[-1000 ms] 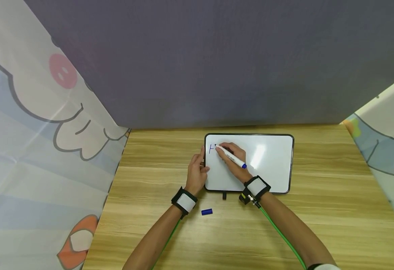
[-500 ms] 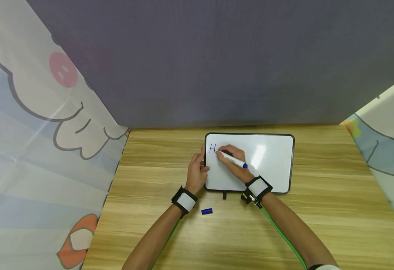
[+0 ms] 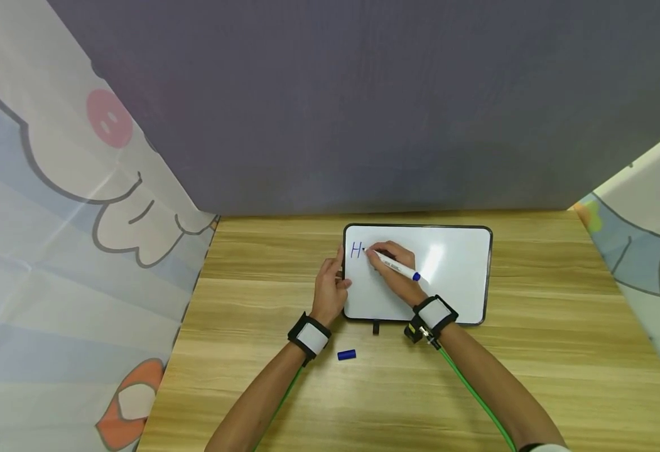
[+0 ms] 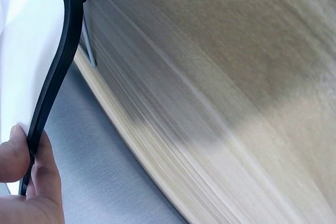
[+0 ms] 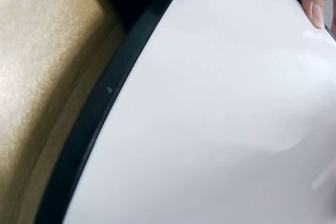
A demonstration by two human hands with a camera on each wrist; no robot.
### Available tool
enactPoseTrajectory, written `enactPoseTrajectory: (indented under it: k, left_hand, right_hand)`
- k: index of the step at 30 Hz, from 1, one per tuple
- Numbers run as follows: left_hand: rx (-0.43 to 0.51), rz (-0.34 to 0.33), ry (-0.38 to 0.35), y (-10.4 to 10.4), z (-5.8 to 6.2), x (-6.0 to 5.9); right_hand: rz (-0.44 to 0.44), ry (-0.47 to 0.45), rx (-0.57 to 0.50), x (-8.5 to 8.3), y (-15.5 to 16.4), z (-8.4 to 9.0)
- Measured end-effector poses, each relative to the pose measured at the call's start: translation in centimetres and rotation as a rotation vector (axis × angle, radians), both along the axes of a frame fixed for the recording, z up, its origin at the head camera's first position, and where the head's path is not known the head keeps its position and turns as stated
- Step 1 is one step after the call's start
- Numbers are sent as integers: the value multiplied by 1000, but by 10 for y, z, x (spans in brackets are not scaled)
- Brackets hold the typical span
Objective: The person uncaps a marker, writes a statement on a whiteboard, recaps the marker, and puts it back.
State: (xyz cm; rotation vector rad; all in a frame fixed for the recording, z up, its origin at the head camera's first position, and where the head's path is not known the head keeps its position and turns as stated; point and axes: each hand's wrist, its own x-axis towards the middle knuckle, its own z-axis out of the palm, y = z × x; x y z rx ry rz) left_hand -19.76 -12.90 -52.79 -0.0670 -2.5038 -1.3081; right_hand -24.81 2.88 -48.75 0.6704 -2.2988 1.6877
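A whiteboard [image 3: 454, 289] with a black frame stands on a wooden table, a blue letter H [image 3: 356, 250] at its upper left. My left hand [image 3: 328, 292] grips the board's left edge; in the left wrist view its thumb [image 4: 13, 153] lies on the white face, with fingers behind the frame. My right hand [image 3: 393, 276] pinches a white marker [image 3: 394, 265] with a blue end, its dark tip just right of the H. The right wrist view shows mostly the board's white face [image 5: 210, 103] and the left thumb at the far edge.
A blue marker cap [image 3: 346, 355] lies on the table [image 3: 284, 389] below the board. A small black foot [image 3: 376, 328] sticks out under the lower frame. Behind the table rises a grey panel [image 3: 341, 113]. A green cable [image 3: 476, 395] runs along the right forearm.
The H gained its right upright stroke. My right hand then shifted the marker slightly right, off the letter. The left hand stayed on the edge.
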Motion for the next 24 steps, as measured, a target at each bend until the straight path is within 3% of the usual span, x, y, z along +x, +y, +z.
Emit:
enactPoseTrajectory:
  k: [6, 24]
  left_hand:
    - [2, 1, 7, 1, -1, 0]
    - [-3, 13, -7, 2, 1, 0]
  right_hand:
    - [17, -23, -11, 1, 0, 0]
    - [5, 23, -40, 1, -2, 1]
